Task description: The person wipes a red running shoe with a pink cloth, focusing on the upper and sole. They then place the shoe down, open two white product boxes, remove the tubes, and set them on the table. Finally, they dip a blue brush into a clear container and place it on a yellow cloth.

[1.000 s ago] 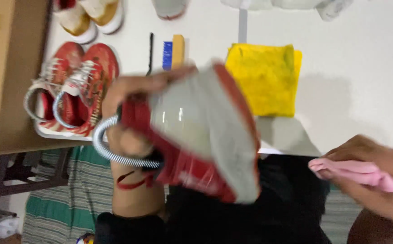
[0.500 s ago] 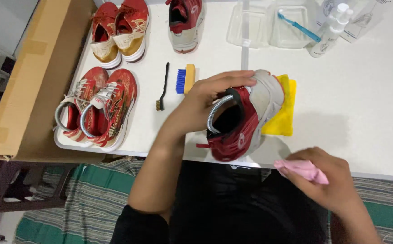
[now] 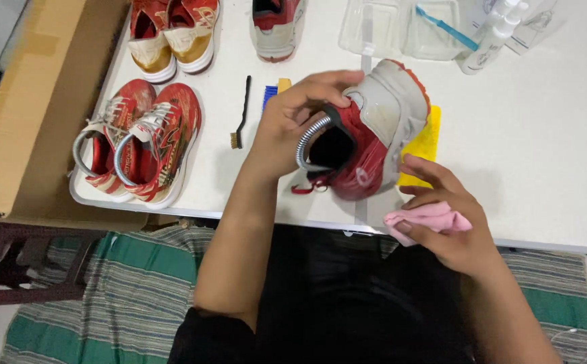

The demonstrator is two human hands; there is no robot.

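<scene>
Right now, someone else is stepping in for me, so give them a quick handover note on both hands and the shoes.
Left hand: grip on the red and grey shoe, held tilted over the white table, pale sole turned up.
Right hand: holds a pink cloth just off the shoe, not touching it.
Yellow cloth lies under the shoe; small brushes sit to its left.
Done: cannot tell how much is wiped.
Left: a red pair and more shoes wait on the table.

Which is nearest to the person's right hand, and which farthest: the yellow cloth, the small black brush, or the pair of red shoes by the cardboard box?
From the right hand, head view:
1. Yellow cloth, just above it on the table.
2. Small black brush, beyond the left hand.
3. Pair of red shoes, at the table's far left.
</scene>
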